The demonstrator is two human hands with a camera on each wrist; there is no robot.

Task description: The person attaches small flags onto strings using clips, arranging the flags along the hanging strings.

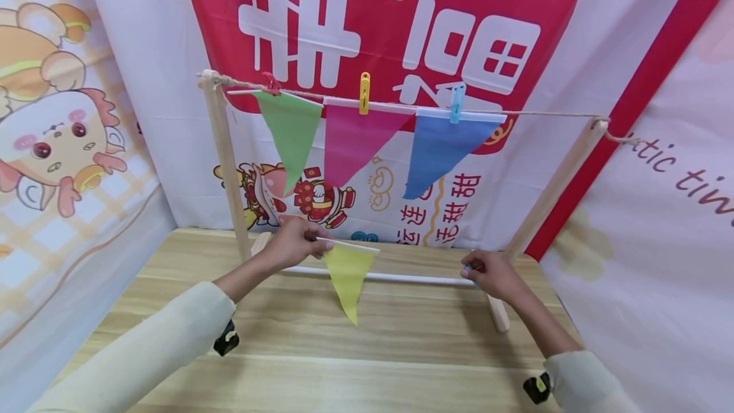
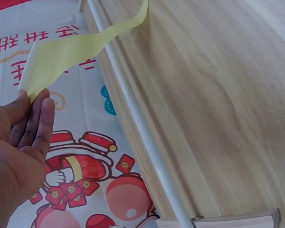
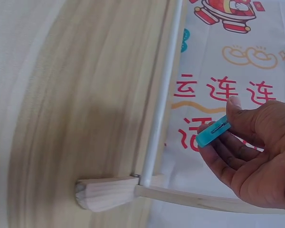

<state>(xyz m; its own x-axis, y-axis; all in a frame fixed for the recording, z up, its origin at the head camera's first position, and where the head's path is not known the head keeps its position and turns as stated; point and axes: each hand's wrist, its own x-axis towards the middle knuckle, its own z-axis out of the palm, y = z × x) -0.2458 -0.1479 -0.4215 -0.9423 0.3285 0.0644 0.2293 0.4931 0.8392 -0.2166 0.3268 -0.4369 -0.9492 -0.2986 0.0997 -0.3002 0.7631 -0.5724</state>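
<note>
My left hand (image 1: 295, 244) pinches a yellow triangular pennant (image 1: 348, 276) by the corner of its white top edge, and the pennant hangs point down above the table. In my right hand (image 1: 490, 276), thumb and fingers grip a small teal clothespin (image 3: 213, 132). Above both hands a twine line (image 1: 550, 113) runs between two wooden posts. Three pennants hang along it: green (image 1: 292, 129) under a red clothespin (image 1: 271, 83), pink (image 1: 361, 139) under a yellow clothespin (image 1: 364, 93), and blue (image 1: 447, 145) under a light blue clothespin (image 1: 457, 102).
The left post (image 1: 226, 164) and right post (image 1: 553, 183) stand on wooden feet, joined low down by a white rod (image 1: 413, 278). The wood-grain table (image 1: 344, 375) lies beneath. Printed cloth (image 1: 395, 24) hangs close behind the frame, with more cloth at both sides.
</note>
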